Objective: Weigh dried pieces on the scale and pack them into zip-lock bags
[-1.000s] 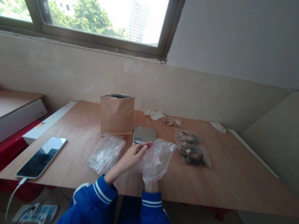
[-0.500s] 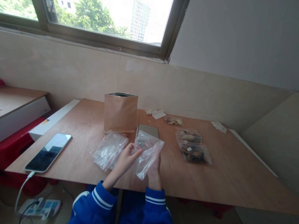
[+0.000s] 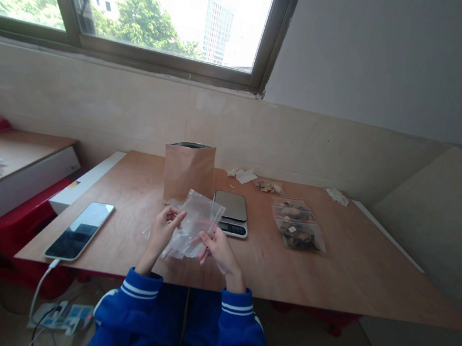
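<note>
A clear plastic zip bag (image 3: 200, 215) is held up over the table in front of me. My left hand (image 3: 163, 231) pinches its left edge between thumb and fingers. My right hand (image 3: 220, 248) grips its lower right part, thumb in front. Behind and below it lie more clear bags, mostly hidden by the held one and my left hand. Just beyond my right hand is a small digital scale (image 3: 231, 206) with a metal plate and dark display. An open brown kraft pouch (image 3: 188, 171) stands upright behind the bags.
To the right lie zip bags with dark dried pieces (image 3: 301, 234). At the back are a small bag of pale pieces (image 3: 268, 186) and white scraps (image 3: 247, 176). A phone (image 3: 80, 231) on a charging cable lies near the table's front left edge.
The held bag has moved left and now faces me flatter. My hands have shifted left with it, and the right one has come out from behind it. The scale's display is uncovered.
</note>
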A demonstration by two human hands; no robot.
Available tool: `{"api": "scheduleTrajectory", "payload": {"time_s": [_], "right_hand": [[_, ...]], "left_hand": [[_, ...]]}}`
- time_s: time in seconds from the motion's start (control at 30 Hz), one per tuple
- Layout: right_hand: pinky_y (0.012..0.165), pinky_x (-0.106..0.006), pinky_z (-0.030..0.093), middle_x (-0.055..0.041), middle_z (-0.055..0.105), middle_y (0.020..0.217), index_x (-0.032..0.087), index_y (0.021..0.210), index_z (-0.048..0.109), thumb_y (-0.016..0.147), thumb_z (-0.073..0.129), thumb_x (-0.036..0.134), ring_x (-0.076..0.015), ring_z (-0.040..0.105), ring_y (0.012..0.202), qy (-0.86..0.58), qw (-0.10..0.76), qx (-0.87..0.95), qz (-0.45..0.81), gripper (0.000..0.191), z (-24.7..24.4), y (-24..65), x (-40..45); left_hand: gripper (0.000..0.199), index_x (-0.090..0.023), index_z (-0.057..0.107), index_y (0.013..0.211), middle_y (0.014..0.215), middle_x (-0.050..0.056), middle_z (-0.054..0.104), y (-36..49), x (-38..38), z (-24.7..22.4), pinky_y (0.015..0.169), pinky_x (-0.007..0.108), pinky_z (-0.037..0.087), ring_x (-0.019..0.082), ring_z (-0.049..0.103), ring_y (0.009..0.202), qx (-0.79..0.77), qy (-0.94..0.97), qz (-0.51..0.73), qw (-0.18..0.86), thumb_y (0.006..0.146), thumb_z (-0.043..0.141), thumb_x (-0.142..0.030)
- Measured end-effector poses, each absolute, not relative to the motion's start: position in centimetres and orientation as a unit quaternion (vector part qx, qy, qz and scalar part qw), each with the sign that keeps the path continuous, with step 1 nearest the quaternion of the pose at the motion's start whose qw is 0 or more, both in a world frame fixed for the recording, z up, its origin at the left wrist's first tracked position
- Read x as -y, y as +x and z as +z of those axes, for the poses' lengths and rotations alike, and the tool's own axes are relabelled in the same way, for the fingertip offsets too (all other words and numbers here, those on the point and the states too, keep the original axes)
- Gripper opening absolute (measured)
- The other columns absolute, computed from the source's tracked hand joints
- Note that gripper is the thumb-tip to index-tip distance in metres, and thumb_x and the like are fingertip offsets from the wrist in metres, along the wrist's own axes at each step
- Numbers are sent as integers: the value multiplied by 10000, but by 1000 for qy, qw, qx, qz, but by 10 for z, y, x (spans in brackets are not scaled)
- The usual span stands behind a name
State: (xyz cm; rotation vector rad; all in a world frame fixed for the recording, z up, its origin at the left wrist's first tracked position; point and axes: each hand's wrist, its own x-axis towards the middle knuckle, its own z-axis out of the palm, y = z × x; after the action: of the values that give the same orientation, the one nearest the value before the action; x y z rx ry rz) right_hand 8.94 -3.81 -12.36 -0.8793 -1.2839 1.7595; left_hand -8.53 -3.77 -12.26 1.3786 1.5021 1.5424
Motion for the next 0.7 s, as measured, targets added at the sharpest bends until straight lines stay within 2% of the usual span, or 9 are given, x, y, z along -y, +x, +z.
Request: {"api": "scheduleTrajectory", "payload": {"time_s": [0.17,0.27,0.4,0.5,0.53,0.6,0.7], "right_hand": [[374,-222,480,-6,695,729,187,1094,507,724,739,449,-117,587,427,-377,429,466,676,509,-137,64,40],[415,-231,493,0,689,763,198,1037,527,699,740,410,-115,596,462,-420,459,448,642,452,-144,64,41],[466,-219,473,-27,701,801,189,995,596,729,676,452,-104,588,512,-457,491,458,583,382,-146,88,40],[490,-241,469,-60,709,827,178,993,630,765,607,501,-125,584,549,-483,520,470,525,396,-146,115,34],[503,-257,476,-75,712,852,175,998,636,778,579,507,-143,595,580,-495,531,473,499,402,-147,125,31],[577,-303,509,-106,712,926,172,995,645,805,525,492,-192,632,702,-523,560,481,426,391,-151,145,25],[828,-419,511,-149,699,1014,164,957,656,822,467,420,-261,636,937,-581,588,501,256,346,-164,178,14]], "left_hand": [[364,-183,586,811,578,-14,581,-113,38,-131,598,261,422,174,599,593,-604,507,558,257,811,572,-547],[324,-188,592,907,653,16,636,-126,39,-139,606,274,434,203,640,655,-678,506,493,203,870,508,-498],[312,-174,593,1077,944,103,695,-133,42,-148,693,331,474,256,668,858,-767,517,364,110,931,453,-411],[381,-104,551,1234,1188,199,612,-126,42,-150,844,419,479,318,604,1075,-777,535,332,-1,919,487,-309],[410,-111,527,1292,1265,207,570,-123,42,-149,893,447,464,327,573,1131,-772,542,330,-32,916,485,-271],[430,-207,514,1350,1385,158,508,-116,41,-146,996,488,404,313,514,1228,-746,582,318,-65,925,447,-198],[410,-337,596,1272,1436,49,505,-108,38,-144,1122,486,274,250,425,1349,-686,675,267,-47,960,382,-180]]}}
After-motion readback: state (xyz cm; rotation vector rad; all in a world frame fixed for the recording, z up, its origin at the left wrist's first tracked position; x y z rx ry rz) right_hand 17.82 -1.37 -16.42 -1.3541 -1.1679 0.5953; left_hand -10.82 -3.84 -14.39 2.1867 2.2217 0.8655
